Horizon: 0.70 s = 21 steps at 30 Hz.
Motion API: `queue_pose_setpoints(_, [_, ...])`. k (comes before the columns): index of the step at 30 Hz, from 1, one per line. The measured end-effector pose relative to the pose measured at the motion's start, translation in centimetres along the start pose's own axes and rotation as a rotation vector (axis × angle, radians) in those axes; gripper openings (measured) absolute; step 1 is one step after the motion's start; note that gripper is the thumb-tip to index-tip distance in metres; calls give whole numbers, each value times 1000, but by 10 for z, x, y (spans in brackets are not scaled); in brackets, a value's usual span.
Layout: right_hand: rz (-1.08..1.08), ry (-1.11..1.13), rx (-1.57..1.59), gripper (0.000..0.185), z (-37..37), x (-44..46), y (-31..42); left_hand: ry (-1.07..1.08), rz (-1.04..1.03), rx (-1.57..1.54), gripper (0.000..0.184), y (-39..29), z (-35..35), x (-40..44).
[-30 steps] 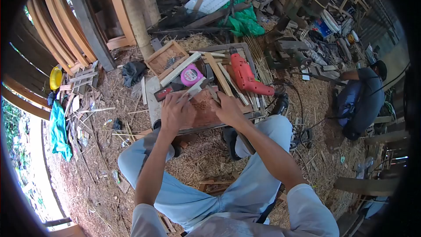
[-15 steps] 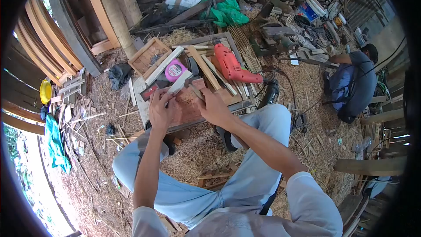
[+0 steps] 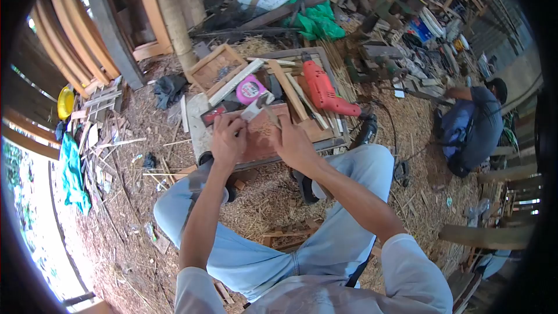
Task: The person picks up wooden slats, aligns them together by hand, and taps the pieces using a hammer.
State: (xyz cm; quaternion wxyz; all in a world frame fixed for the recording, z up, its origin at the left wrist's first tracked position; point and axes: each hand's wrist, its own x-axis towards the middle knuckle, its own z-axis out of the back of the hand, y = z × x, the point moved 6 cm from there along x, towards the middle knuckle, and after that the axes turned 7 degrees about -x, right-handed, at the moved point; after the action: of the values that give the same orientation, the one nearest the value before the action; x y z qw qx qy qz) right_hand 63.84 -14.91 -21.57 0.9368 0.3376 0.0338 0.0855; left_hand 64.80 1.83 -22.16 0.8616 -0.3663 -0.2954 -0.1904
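My left hand point(image 3: 229, 138) is closed at the left part of a reddish board point(image 3: 256, 142), its fingers round something small that I cannot make out. A pale strip point(image 3: 251, 111) lies just beyond its fingertips. My right hand point(image 3: 292, 144) grips a thin wooden-handled tool point(image 3: 272, 117), whose head rests by the pale strip. Behind them sits a pink tape measure point(image 3: 251, 90). To the right, a red drill point(image 3: 325, 91) lies on wooden strips point(image 3: 290, 94) on the low worktable point(image 3: 201, 126).
A wooden box point(image 3: 218, 70) holds small metal pieces. At the right a person point(image 3: 474, 128) crouches near a cable. Curved wooden frames point(image 3: 75, 29) stand at the upper left. A yellow bowl point(image 3: 65, 103) and a teal cloth point(image 3: 72, 168) are on the left. Wood shavings cover the ground.
The camera view has shifted back, so the scene sits further right than half a second ago. My left fingers have curled in more, a little apart from the pale strip.
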Motion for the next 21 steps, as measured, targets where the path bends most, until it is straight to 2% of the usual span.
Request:
queue_pose_setpoints(4, [48, -23, -111, 21, -10, 4, -10, -34, 66, -42, 9, -2, 0, -2])
queue_pose_setpoints(9, [42, 9, -56, 24, -10, 0, -4, -15, 43, -24, 9, 1, 1, -1])
queue_pose_setpoints(11, [92, -60, -60, 22, -10, -1, -2, 30, 78, -4, 8, 5, -1, -3])
queue_pose_setpoints(14, [30, 12, -149, 23, -20, 4, -7, 8, 79, -48, 8, 2, -1, -3])
queue_pose_setpoints(21, [58, -22, -165, 24, -15, 1, 3, 57, 104, 12, 10, 5, -3, -5])
